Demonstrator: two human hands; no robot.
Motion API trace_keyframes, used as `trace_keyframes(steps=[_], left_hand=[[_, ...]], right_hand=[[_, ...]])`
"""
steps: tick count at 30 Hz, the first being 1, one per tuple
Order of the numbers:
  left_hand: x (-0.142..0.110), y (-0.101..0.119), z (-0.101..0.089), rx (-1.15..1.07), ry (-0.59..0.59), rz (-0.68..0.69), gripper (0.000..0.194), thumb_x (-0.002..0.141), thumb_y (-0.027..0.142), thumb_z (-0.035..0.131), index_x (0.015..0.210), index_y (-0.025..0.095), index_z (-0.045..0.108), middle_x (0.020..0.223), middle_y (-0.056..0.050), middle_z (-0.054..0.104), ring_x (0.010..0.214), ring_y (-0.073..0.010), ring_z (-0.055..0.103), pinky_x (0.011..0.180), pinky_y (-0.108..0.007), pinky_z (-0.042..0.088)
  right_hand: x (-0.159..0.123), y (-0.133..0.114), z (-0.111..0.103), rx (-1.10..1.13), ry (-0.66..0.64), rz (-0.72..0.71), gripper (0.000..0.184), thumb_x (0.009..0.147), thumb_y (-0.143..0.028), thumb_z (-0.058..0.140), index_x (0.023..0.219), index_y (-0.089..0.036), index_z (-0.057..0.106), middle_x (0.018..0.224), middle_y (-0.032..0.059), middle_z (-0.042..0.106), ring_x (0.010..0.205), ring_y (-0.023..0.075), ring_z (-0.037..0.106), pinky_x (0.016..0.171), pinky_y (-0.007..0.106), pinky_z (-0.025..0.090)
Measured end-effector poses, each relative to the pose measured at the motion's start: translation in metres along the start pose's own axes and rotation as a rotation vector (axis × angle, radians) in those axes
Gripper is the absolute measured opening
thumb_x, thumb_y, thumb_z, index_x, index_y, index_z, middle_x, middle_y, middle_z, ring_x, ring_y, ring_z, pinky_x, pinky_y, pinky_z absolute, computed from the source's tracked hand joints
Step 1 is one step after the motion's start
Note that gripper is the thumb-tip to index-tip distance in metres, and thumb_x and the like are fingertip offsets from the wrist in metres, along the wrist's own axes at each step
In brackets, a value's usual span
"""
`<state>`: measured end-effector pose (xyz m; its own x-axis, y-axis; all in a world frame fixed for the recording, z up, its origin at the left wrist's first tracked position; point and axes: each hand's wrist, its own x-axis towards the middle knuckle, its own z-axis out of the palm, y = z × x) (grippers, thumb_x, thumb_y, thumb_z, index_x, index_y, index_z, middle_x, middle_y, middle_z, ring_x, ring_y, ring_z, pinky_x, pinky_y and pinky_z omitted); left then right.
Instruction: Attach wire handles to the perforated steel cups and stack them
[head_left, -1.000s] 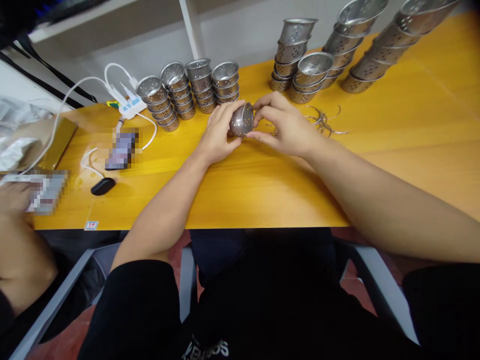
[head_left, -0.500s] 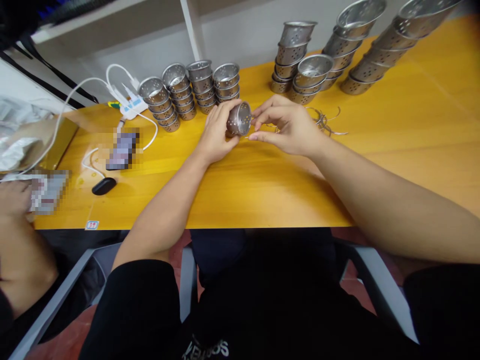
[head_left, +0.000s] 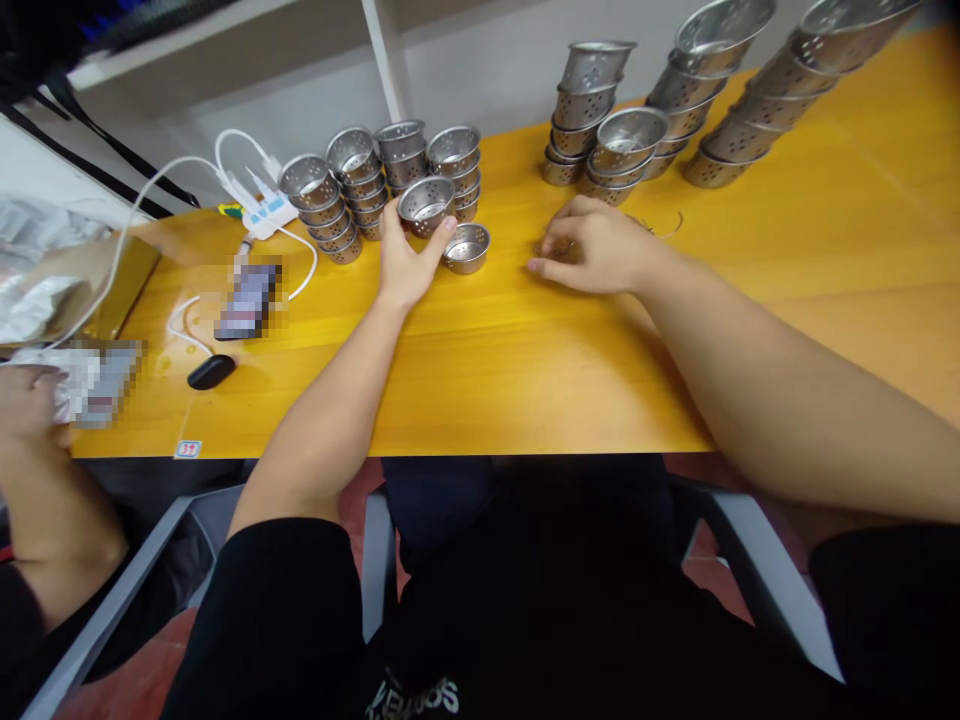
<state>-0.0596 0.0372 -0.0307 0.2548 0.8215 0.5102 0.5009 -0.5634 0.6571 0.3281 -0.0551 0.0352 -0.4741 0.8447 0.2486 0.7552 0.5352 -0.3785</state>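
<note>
My left hand [head_left: 409, 260] grips a perforated metal cup [head_left: 427, 203] by its sides, thumb at the right and fingers at the left. Its mouth faces up, in front of the cup stacks. A second, single perforated cup [head_left: 467, 248] stands upright on the table just right of my left thumb. Off to the right, my right hand [head_left: 596, 245] is low over the table, fingers loosely curled and the thumb apart from them. It covers most of a loose bunch of thin wire [head_left: 667, 228]; nothing is plainly seen in its fingers.
Stacks of perforated cups [head_left: 311, 205] stand behind my left hand, with taller leaning stacks [head_left: 739, 125] at the back right. A power strip [head_left: 270, 213], a phone [head_left: 247, 300] and a black oval object [head_left: 211, 372] lie to the left. Another person's hand [head_left: 26, 400] is at the far left.
Earlier my left hand held a cup tilted toward my right hand; now it grips an upright cup farther left, and a single cup stands beside it. My right hand has moved right, away from the cup.
</note>
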Motion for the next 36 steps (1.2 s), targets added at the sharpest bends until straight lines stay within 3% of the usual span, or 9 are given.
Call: trace_keyframes(steps=[3, 6, 11, 15, 24, 36], left_hand=[[0.003, -0.018, 0.01, -0.048, 0.074, -0.015, 0.12, 0.095, 0.118, 0.08, 0.177, 0.033, 0.056, 0.179, -0.018, 0.069, 0.178, -0.0438, 0.066, 0.157, -0.067, 0.052], [0.004, -0.03, 0.022, -0.108, 0.029, 0.026, 0.123, 0.086, 0.118, 0.09, 0.168, 0.032, 0.058, 0.177, -0.019, 0.072, 0.177, -0.0447, 0.069, 0.157, -0.066, 0.053], [0.0, -0.03, 0.031, -0.207, -0.139, 0.094, 0.114, 0.092, 0.108, 0.095, 0.168, 0.034, 0.053, 0.182, -0.018, 0.073, 0.178, -0.0415, 0.071, 0.158, -0.065, 0.054], [-0.003, -0.023, 0.031, -0.261, -0.202, 0.109, 0.106, 0.099, 0.104, 0.092, 0.168, 0.035, 0.05, 0.184, -0.018, 0.074, 0.179, -0.0392, 0.072, 0.157, -0.064, 0.055], [-0.005, -0.009, 0.024, -0.173, -0.183, 0.116, 0.1, 0.101, 0.102, 0.09, 0.165, 0.031, 0.062, 0.178, -0.018, 0.078, 0.17, -0.0407, 0.078, 0.154, -0.064, 0.058], [-0.008, 0.005, 0.02, -0.121, -0.21, 0.06, 0.103, 0.101, 0.106, 0.086, 0.163, 0.027, 0.065, 0.173, -0.022, 0.081, 0.166, -0.0435, 0.079, 0.153, -0.07, 0.058]], right_hand=[[0.002, 0.002, 0.005, -0.02, 0.028, -0.028, 0.051, 0.116, -0.077, 0.073, 0.111, -0.027, 0.085, 0.133, 0.0245, 0.086, 0.135, 0.0532, 0.08, 0.13, 0.079, 0.065], [0.003, -0.001, 0.011, 0.01, 0.122, -0.043, 0.061, 0.116, -0.082, 0.074, 0.125, -0.024, 0.09, 0.14, 0.0263, 0.086, 0.135, 0.0562, 0.082, 0.128, 0.083, 0.067], [0.004, -0.017, 0.026, 0.209, 0.206, -0.154, 0.081, 0.118, -0.082, 0.076, 0.174, -0.024, 0.082, 0.166, 0.0228, 0.085, 0.153, 0.0564, 0.081, 0.138, 0.079, 0.064], [0.006, -0.033, 0.037, 0.308, 0.158, -0.252, 0.093, 0.119, -0.083, 0.077, 0.194, -0.028, 0.068, 0.188, 0.0182, 0.075, 0.169, 0.0555, 0.075, 0.147, 0.079, 0.058], [0.008, -0.026, 0.043, 0.359, 0.153, -0.264, 0.085, 0.117, -0.085, 0.084, 0.189, -0.04, 0.076, 0.185, 0.0127, 0.078, 0.169, 0.0555, 0.075, 0.15, 0.085, 0.054], [0.007, -0.03, 0.043, 0.317, 0.167, -0.285, 0.083, 0.119, -0.086, 0.077, 0.186, -0.036, 0.077, 0.182, 0.0144, 0.08, 0.166, 0.0557, 0.076, 0.146, 0.085, 0.057]])
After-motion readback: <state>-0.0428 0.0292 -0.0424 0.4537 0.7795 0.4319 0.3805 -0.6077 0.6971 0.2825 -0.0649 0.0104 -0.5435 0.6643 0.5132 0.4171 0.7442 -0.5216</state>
